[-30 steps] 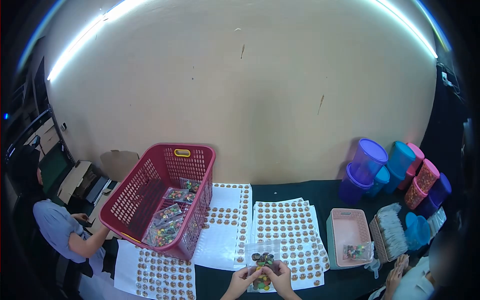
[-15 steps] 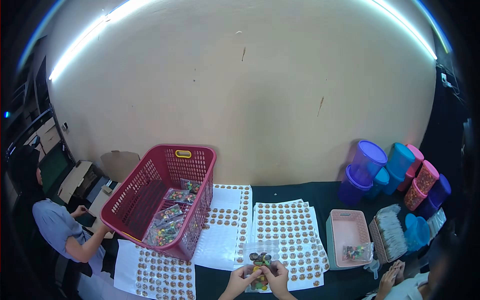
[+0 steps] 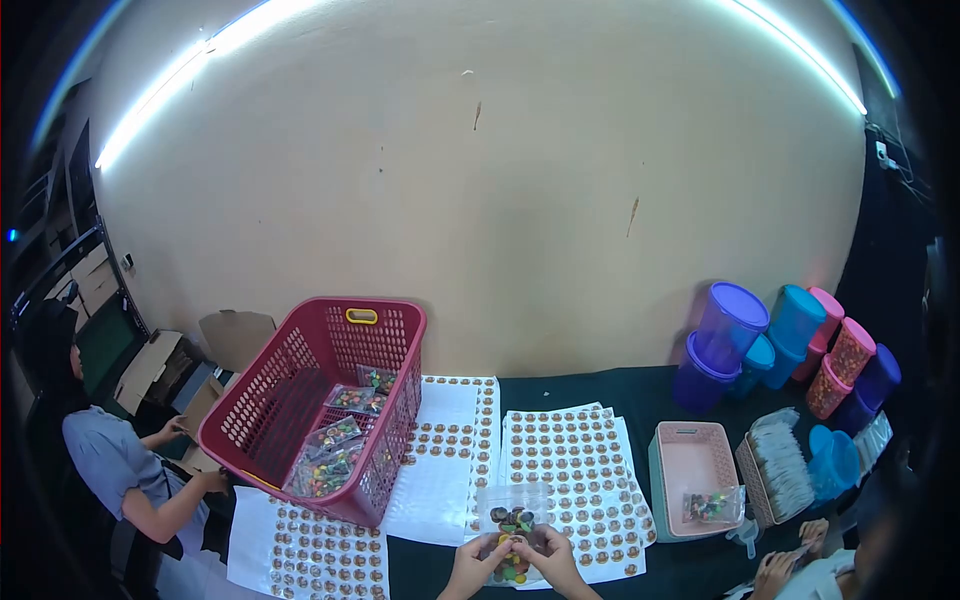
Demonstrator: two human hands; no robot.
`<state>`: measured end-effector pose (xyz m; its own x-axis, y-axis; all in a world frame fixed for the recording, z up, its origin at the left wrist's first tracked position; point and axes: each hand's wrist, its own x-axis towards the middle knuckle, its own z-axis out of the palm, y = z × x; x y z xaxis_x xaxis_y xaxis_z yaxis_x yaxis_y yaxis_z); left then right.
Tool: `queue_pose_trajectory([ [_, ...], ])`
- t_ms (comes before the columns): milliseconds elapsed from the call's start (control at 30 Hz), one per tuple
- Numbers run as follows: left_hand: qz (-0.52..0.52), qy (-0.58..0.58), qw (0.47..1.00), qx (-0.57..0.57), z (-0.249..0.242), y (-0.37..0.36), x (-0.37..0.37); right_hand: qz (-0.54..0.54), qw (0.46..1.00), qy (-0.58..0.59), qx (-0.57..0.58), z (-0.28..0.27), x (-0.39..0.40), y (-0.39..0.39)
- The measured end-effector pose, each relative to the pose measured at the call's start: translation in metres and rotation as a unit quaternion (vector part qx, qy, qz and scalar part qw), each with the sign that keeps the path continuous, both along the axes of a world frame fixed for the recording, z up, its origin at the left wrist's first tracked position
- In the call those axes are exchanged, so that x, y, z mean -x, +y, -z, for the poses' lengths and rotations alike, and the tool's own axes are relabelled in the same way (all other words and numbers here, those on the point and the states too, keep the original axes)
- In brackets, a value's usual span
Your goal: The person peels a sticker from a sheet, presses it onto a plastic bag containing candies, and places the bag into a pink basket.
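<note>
Overhead strip light (image 3: 160, 85), beige wall (image 3: 480, 220), dark tabletop (image 3: 620, 385).

Small packing workroom: white sheets of round brown stickers (image 3: 570, 450) just beyond the hands, red plastic lattice basket of filled candy bags (image 3: 320, 400) to their left, stacked lidded plastic tubs (image 3: 790, 345) far right, co-workers alongside.

Clear glossy plastic pouch (image 3: 515, 512), lower centre; perforated maroon plastic basket (image 3: 318, 400), left; smooth white paper sticker sheets (image 3: 570, 470) on matt dark green cloth (image 3: 620, 385); translucent glossy plastic jars (image 3: 735, 320), right; wall appeared matt, painted.
</note>
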<state>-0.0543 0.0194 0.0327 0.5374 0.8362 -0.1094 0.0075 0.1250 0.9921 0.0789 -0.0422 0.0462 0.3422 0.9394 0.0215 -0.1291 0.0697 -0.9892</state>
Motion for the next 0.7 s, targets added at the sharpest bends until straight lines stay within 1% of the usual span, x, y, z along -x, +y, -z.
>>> queue_pose_trajectory([
  [67,-0.003,0.005,1.000,0.011,0.000,0.002,0.000,0.007,0.999,0.047,0.012,-0.001,0.002,-0.001],
  [100,0.000,0.002,1.000,0.021,0.003,0.002,0.001,0.086,0.994,-0.071,-0.005,0.048,0.002,0.008],
  [133,0.003,-0.001,0.999,0.032,0.004,0.002,0.001,0.084,0.994,-0.073,-0.007,0.037,0.000,0.007],
  [167,0.001,-0.003,1.000,0.029,0.004,0.003,0.001,0.024,0.999,0.022,0.006,0.023,-0.004,0.004],
  [200,0.004,0.001,0.999,0.034,0.004,0.003,0.001,-0.036,0.992,0.117,0.019,0.014,-0.008,0.003],
  [233,0.007,0.005,0.999,0.038,0.002,0.003,0.001,-0.077,0.988,0.130,0.022,0.022,-0.015,0.005],
  [267,0.005,0.003,0.999,0.035,-0.001,0.003,0.002,-0.080,0.988,0.128,0.019,0.020,-0.016,0.005],
  [333,0.003,-0.019,1.000,-0.003,-0.009,0.002,0.003,-0.065,0.995,0.075,0.031,0.008,-0.016,0.002],
  [367,0.014,-0.041,0.999,0.022,-0.012,0.001,0.003,-0.052,0.995,0.074,0.038,0.010,-0.015,0.001],
  [400,0.013,-0.044,0.999,0.020,-0.010,0.002,0.003,-0.054,0.995,0.072,0.036,0.011,-0.015,0.002],
  [467,0.000,-0.023,0.999,0.043,-0.001,0.002,0.002,-0.047,0.997,0.054,0.030,0.011,-0.014,0.002],
  [500,-0.037,-0.024,0.999,0.012,0.005,0.000,0.001,-0.039,0.996,0.072,0.031,0.013,-0.013,0.002],
  [533,-0.038,-0.025,0.999,0.010,0.009,-0.001,0.000,-0.040,0.996,0.070,0.029,0.013,-0.012,0.002],
  [600,-0.048,0.044,0.994,-0.091,0.012,-0.003,-0.001,-0.028,0.993,0.115,0.023,0.012,-0.009,0.001],
  [633,-0.003,0.001,0.999,-0.048,0.008,0.000,-0.001,-0.010,0.993,0.114,0.023,0.018,-0.007,0.001],
  [667,-0.005,-0.001,0.999,-0.047,0.012,0.000,-0.001,-0.012,0.993,0.112,0.024,0.028,-0.007,0.001],
  [700,-0.016,-0.004,0.999,-0.046,0.015,0.001,-0.001,-0.018,0.996,0.089,-0.003,0.033,-0.007,0.002],
])
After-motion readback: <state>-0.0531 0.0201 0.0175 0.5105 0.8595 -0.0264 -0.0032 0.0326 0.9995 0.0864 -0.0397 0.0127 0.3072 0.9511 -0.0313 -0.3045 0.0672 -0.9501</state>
